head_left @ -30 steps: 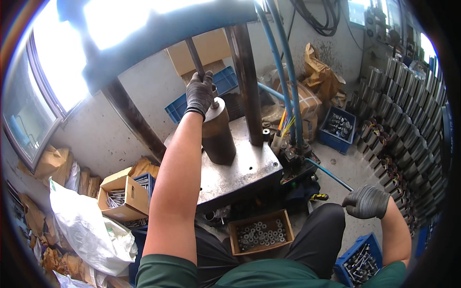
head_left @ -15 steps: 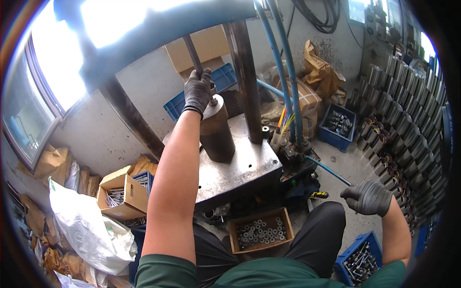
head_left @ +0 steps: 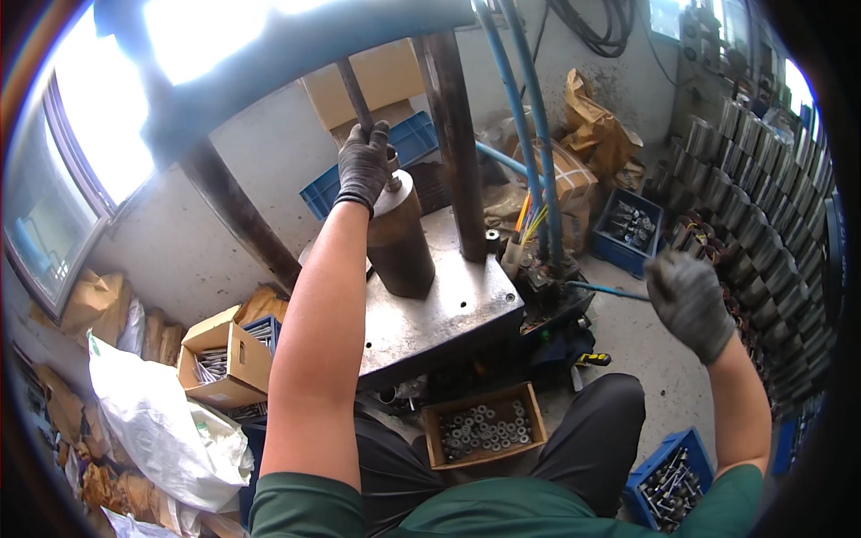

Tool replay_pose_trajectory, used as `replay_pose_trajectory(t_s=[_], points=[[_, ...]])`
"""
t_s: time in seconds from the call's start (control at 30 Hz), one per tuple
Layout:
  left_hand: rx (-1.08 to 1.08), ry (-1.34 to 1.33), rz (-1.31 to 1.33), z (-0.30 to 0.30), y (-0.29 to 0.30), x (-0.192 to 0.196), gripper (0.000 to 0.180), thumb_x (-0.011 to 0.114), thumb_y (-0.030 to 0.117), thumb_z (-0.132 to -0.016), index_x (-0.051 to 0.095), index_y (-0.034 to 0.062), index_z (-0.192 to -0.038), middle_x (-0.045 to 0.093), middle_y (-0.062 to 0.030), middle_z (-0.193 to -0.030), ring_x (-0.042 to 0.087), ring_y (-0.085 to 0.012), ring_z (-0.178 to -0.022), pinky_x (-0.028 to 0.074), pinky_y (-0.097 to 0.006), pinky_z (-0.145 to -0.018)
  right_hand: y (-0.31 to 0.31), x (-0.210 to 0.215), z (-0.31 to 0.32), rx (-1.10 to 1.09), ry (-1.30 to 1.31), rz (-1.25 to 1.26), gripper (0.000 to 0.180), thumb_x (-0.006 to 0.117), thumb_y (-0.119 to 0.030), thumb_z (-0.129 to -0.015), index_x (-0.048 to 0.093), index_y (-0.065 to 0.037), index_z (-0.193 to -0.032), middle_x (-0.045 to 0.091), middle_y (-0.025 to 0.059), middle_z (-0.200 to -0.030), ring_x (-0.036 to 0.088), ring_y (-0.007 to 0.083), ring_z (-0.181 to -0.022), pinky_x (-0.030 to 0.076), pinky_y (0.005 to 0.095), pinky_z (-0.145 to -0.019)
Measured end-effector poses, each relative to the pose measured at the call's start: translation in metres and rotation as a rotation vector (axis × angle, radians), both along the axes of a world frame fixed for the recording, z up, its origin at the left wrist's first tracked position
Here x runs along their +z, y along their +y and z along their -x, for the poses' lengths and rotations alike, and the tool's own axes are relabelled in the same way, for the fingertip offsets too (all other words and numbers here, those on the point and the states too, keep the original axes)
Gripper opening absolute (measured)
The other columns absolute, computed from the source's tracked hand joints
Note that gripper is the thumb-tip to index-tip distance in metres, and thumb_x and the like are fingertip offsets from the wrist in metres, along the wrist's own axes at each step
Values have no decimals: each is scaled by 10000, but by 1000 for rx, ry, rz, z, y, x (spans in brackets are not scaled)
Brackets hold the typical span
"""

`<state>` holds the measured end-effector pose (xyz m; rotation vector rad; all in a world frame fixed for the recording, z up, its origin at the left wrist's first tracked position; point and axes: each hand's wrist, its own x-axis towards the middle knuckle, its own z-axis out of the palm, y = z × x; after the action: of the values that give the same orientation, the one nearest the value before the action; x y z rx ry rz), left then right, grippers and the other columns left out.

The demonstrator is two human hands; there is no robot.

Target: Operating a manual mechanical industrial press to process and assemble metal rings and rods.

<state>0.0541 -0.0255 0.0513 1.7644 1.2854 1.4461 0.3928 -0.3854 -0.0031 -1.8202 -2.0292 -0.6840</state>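
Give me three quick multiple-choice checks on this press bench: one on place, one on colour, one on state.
1. Where is the left hand?
A. on top of the metal cylinder
B. in the wooden box
C. on the floor

2. What colour is the crate of parts beyond the steel plate?
A. red
B. blue
C. yellow

3. How is the cylinder standing?
A. lying flat
B. hanging
C. upright on the plate

Answers: 1 A, gloved fingers rest on its cap. 2 B, its walls are blue. 3 C, its base sits on the plate.
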Motion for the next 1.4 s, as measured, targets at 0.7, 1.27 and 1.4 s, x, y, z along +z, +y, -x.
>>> replay_pose_trajectory(t_s=[0.7,1.27,1.4], points=[[-432,-426,-313,22,-38,-45,99,604,54,-1017,597,62,-1116,617,-23,-887,586,-118,-724,495,-295,-643,124,54,-29,-96,123,-212,297,636,-51,-862,612,-28,-1157,687,226,-1106,681,397,-1003,551,469,-914],[-191,-1058,1224,93,-155,-245,376,485,429,-969,639,86,-961,621,-95,-798,632,-274,-728,565,-519,-708,-26,-16,92,385,155,-177,264,724,36,-764,667,-34,-1012,635,163,-1057,645,326,-980,534,426,-840],[-264,-1185,1324,87,-153,-247,463,499,519,-999,631,82,-920,604,-96,-753,629,-296,-723,569,-527,-758,-29,-77,136,371,506,27,219,804,-25,-755,671,-50,-927,630,137,-871,651,293,-789,543,379,-710]])
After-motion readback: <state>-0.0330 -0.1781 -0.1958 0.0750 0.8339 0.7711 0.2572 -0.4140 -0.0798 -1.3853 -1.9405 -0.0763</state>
